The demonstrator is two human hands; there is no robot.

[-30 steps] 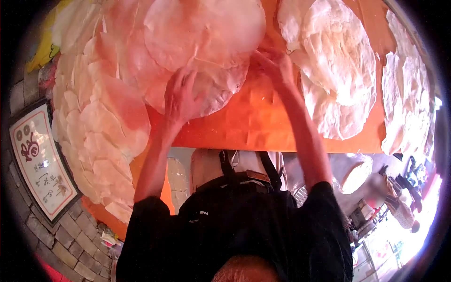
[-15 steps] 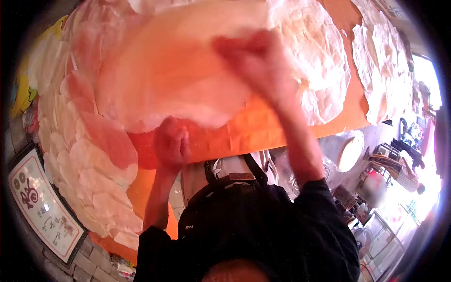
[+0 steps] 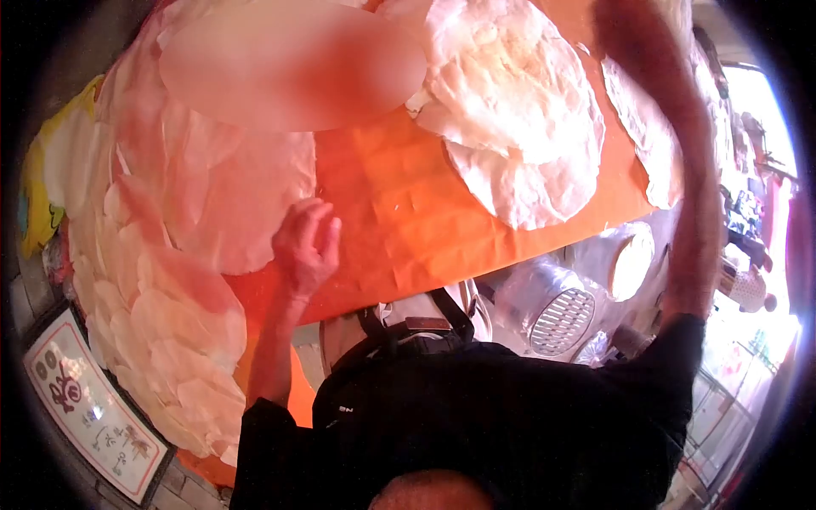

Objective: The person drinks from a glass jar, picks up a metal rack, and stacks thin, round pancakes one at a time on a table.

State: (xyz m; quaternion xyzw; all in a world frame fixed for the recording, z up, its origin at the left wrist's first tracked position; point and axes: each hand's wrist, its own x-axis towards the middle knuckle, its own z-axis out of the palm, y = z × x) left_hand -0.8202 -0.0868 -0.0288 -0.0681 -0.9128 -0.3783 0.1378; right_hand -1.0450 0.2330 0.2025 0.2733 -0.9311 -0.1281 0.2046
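My left hand (image 3: 304,246) hovers by the front edge of a large thin, pale pancake-like sheet (image 3: 255,200), its fingers loosely curled and the thumb apart, with nothing visible in it. My right arm stretches to the far right. There my right hand (image 3: 625,21) is dark and cut by the top edge, above a crumpled pale sheet (image 3: 650,140); its fingers cannot be made out. Between the hands lies a pile of wrinkled sheets (image 3: 518,102) on the orange tablecloth (image 3: 382,200). A blurred oval hides the area at top centre.
Many overlapping pale sheets (image 3: 161,340) cover the left side. Below them stands a framed sign (image 3: 93,408) on paving. Past the table's front edge are a clear plastic container with a slotted face (image 3: 561,321) and a round pale-faced item (image 3: 631,266).
My right hand has swung from the middle to the far upper right. The large sheet that spanned the middle no longer covers it, baring orange cloth. My left hand has loosened and shifted slightly up.
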